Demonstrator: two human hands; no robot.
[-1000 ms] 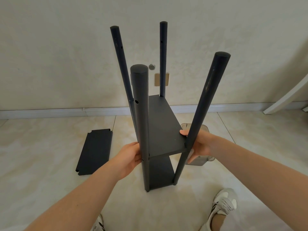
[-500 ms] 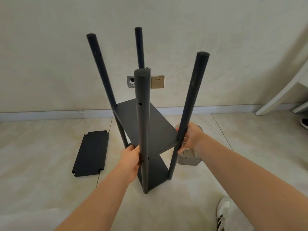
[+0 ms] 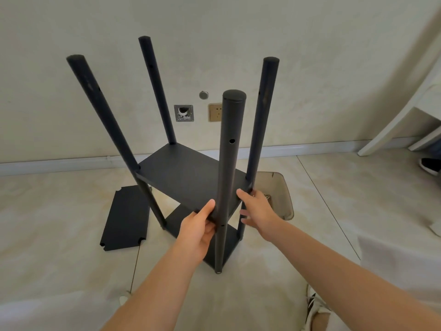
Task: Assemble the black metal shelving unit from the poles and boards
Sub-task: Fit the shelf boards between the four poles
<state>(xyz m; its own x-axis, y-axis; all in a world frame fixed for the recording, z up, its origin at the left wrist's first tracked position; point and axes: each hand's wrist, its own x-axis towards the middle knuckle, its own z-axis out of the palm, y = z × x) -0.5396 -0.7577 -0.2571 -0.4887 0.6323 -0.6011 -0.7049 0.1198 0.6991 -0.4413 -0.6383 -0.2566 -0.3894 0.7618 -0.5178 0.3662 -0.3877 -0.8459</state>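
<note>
Step, I judge, is seating the middle board (image 3: 186, 177): my left hand (image 3: 198, 232) grips the near pole (image 3: 229, 163), right hand (image 3: 257, 209) lies open at its corner; next, spare board (image 3: 124, 218) needs aligning

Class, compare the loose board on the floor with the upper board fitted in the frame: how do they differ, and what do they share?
The loose board lies flat on the floor; the upper board sits raised between four poles. The loose board's visible corner notches are empty; the upper board's corners meet poles. Both are black rectangles.

text: none legible | labels: none | numbers: none
</note>
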